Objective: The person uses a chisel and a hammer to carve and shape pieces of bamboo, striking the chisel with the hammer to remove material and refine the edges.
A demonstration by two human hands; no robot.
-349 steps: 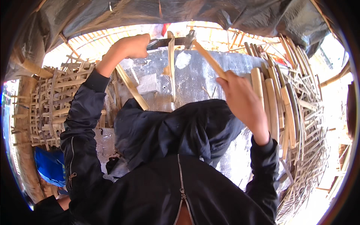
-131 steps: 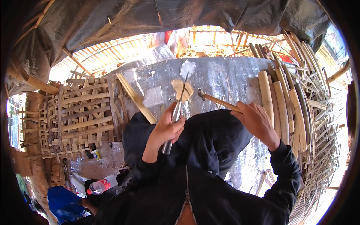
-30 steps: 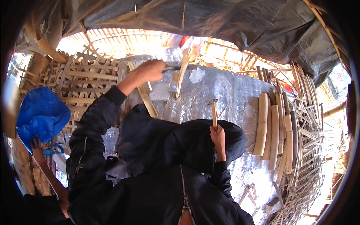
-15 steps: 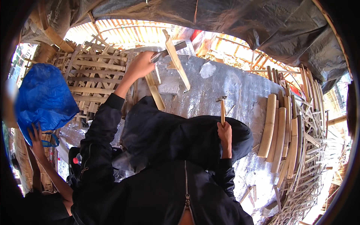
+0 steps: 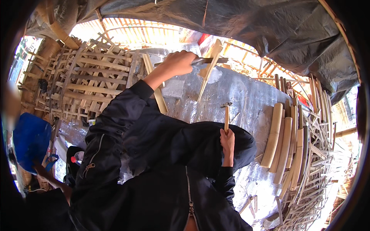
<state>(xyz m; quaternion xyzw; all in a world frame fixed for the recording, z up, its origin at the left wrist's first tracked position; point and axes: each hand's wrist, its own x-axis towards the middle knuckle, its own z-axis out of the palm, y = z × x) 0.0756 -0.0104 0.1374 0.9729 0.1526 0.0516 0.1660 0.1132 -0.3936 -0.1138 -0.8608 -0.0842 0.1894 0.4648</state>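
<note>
The left hand is clenched round the handle of a knife, and the right hand grips the wooden shaft of a hammer, head up and well apart from the blade. Findings are listed by size. Silvery sheeting: appears slick; the split bamboo strip, tilted with its lower end at or just above this surface, could skid under uneven pressure. Bamboo lengths, side by side at the right: minor concern; a wide hammer swing might knock them. Right knee, dark-clad, just beside the hammer hand: a slackened grip could let the tool fall on it. Strip: its upper part crosses the blade and no hand supports it; whether the blade is lodged in it or passes behind cannot be told. If only lightly caught, it could twist free and topple. Knife: sideways levering might make the blade jump out abruptly. Hammer head: small; an off-centre blow could glance toward the left knuckles, which sit near the strip.
</note>
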